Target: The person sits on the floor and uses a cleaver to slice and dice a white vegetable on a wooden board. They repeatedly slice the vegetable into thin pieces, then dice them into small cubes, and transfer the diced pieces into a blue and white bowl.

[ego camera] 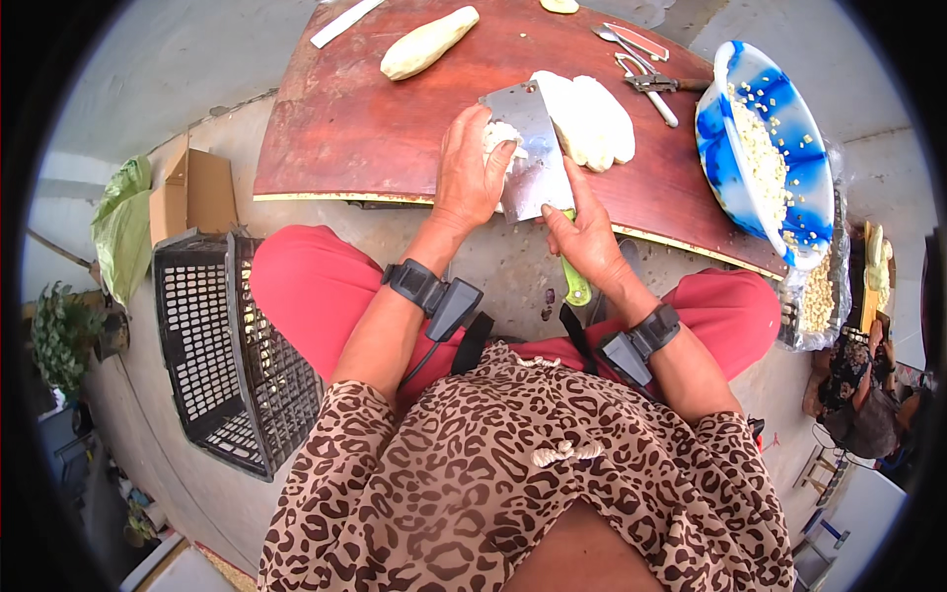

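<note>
My right hand (588, 226) grips a cleaver (529, 159) by its bright green handle (575, 280), with fingers along the lower blade. The broad steel blade leans over the near edge of the red-brown wooden table (340, 140). My left hand (470, 170) is on the blade's left side, its thumb and fingers around pale, finely cut vegetable (499, 137). The blade and fingers partly hide that piece. Several peeled white vegetables (592, 122) lie together just right of the blade, overexposed. One long peeled vegetable (429, 43) rests farther back on the left.
A blue-and-white basin (710, 148) of diced pieces (762, 163) stands at the table's right end. Near it lie a peeler (651, 92) and a tool with a wooden handle (666, 83). A black plastic crate (196, 333) stands left of my knee. Another person (862, 399) sits far right.
</note>
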Action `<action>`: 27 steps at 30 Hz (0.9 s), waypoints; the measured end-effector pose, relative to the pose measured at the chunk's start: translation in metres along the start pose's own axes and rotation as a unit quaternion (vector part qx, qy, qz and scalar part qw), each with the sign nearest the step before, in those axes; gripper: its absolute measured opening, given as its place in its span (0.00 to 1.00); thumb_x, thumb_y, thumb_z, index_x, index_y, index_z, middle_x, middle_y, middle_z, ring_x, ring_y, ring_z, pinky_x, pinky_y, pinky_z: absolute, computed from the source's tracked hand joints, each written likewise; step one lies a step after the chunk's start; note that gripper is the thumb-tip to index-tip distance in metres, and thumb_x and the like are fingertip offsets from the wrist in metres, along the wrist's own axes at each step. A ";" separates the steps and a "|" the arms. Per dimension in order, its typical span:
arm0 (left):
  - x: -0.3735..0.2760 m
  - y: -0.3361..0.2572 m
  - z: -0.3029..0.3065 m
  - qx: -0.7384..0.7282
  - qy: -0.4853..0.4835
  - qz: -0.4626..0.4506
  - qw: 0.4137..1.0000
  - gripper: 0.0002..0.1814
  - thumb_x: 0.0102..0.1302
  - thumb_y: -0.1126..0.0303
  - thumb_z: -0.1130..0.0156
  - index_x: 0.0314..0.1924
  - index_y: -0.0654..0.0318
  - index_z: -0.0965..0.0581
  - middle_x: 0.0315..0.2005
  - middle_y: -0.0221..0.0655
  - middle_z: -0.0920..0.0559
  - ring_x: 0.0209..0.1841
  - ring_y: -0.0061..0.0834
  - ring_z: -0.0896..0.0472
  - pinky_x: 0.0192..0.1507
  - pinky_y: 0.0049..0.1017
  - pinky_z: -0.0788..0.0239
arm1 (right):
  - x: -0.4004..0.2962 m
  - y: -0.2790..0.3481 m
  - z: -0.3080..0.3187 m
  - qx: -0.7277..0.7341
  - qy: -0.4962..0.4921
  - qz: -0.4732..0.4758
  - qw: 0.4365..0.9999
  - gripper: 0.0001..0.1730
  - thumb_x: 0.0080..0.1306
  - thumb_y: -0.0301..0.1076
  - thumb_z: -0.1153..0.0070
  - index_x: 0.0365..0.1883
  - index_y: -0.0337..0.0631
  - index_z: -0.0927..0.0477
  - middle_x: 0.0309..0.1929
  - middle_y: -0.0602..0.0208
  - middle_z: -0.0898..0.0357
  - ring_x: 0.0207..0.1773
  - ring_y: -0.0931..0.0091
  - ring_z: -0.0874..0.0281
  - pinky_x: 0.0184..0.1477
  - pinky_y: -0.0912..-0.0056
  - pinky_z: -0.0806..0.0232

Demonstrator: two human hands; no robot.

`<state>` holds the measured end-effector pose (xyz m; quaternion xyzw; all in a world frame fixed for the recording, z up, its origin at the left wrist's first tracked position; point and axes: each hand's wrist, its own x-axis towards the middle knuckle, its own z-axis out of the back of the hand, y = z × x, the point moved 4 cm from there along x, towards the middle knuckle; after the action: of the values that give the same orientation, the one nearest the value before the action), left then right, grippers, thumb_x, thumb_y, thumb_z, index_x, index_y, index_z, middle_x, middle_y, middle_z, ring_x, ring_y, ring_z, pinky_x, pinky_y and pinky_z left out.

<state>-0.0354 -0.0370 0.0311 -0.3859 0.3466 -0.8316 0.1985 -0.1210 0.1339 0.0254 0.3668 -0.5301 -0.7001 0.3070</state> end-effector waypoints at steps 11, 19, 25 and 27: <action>-0.008 -0.009 -0.021 0.194 0.025 0.005 0.981 0.42 0.63 0.48 0.30 0.67 0.69 0.33 0.65 0.55 0.32 0.68 0.56 0.34 0.70 0.49 0.43 | 0.000 -0.010 -0.006 0.026 -0.007 0.024 0.999 0.46 0.73 0.23 0.47 0.83 0.48 0.56 0.37 0.64 0.21 0.23 0.82 0.31 0.25 0.76 0.33; 0.005 -0.006 -0.033 0.170 -0.019 0.045 0.984 0.38 0.65 0.50 0.31 0.64 0.70 0.32 0.65 0.57 0.33 0.68 0.57 0.36 0.70 0.51 0.46 | 0.013 -0.009 -0.019 -0.053 -0.012 0.065 0.996 0.47 0.72 0.23 0.45 0.83 0.45 0.56 0.36 0.65 0.21 0.23 0.82 0.29 0.24 0.77 0.34; 0.026 -0.007 -0.040 0.061 -0.036 0.072 0.995 0.35 0.66 0.52 0.32 0.62 0.71 0.30 0.63 0.57 0.30 0.65 0.57 0.33 0.68 0.48 0.41 | 0.025 0.006 -0.019 0.027 -0.009 0.030 0.999 0.46 0.72 0.23 0.45 0.83 0.43 0.55 0.36 0.65 0.20 0.23 0.82 0.29 0.25 0.77 0.33; 0.035 -0.009 -0.040 0.007 -0.028 0.080 0.996 0.33 0.67 0.53 0.33 0.62 0.72 0.29 0.61 0.57 0.27 0.63 0.57 0.30 0.67 0.46 0.38 | 0.028 0.011 -0.019 0.060 -0.010 0.016 0.998 0.45 0.73 0.23 0.45 0.83 0.42 0.55 0.36 0.64 0.20 0.23 0.82 0.28 0.25 0.78 0.33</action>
<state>-0.0893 -0.0350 0.0364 -0.3786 0.3648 -0.8043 0.2768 -0.1197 0.0989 0.0277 0.3694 -0.5796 -0.6658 0.2904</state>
